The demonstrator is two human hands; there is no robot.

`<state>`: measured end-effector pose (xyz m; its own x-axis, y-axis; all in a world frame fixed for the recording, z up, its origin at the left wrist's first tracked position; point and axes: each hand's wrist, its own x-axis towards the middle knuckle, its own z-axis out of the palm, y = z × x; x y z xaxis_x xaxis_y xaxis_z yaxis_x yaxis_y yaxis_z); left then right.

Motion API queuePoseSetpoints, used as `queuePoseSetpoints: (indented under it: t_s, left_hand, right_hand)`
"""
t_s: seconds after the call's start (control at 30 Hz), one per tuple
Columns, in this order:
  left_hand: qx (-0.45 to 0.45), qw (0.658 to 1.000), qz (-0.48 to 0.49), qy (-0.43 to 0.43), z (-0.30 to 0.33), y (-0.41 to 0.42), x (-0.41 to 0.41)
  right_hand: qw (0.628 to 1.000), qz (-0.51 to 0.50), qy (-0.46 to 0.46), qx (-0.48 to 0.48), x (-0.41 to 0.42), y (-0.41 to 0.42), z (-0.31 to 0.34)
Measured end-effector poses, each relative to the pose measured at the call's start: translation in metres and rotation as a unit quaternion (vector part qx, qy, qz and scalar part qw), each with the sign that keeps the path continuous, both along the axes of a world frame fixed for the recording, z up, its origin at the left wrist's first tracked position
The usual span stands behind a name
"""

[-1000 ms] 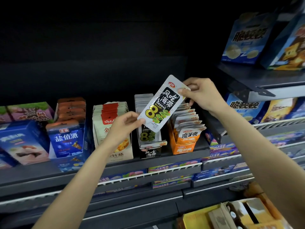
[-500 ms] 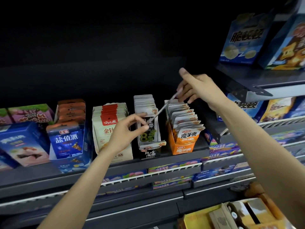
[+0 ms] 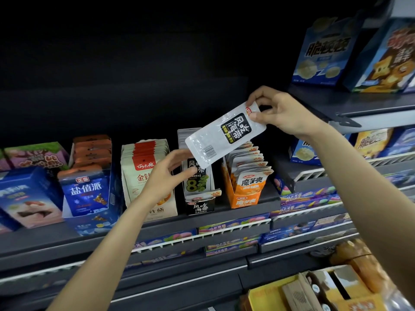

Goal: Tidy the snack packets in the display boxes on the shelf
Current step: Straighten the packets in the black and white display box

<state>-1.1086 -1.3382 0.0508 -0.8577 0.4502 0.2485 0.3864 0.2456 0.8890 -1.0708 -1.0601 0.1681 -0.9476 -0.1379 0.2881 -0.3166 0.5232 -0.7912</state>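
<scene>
The upper left is almost black — the back wall [image 3: 112, 75] behind the shelf takes no light and shows no detail. The products and forearms in the middle are evenly lit from the front, with soft shadows and little contrast. The silver packet [image 3: 224, 135] carries a pale glare across its foil — its barcode stays legible. Shelf lines bow toward the edges from the wide lens. The cartons at the bottom right [image 3: 325, 288] are smeared and out of focus.

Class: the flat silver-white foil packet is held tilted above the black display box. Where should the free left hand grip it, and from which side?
Pinch the flat silver-white foil packet at its free lower-left corner, coming from below-left. The right hand already pinches the upper end, and the left hand sits just under that corner.
</scene>
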Motion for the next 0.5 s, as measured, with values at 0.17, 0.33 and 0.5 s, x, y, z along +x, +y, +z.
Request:
queuePoseSetpoints:
  t_s: [0.17,0.33,0.5]
  left_hand:
    - [0.009,1.0,-0.004,-0.008,-0.001,0.0,0.0]
    - [0.038,0.999,0.013,-0.031,-0.001,0.003,0.001]
    - [0.064,0.996,0.04,-0.05,-0.004,0.005,0.0]
  right_hand:
    - [1.0,-0.003,0.018,-0.001,-0.003,0.001,0.0]
    - [0.994,0.013,0.058,0.096,-0.006,-0.02,-0.01]
    - [0.997,0.035,-0.016,0.064,-0.005,-0.028,0.0]
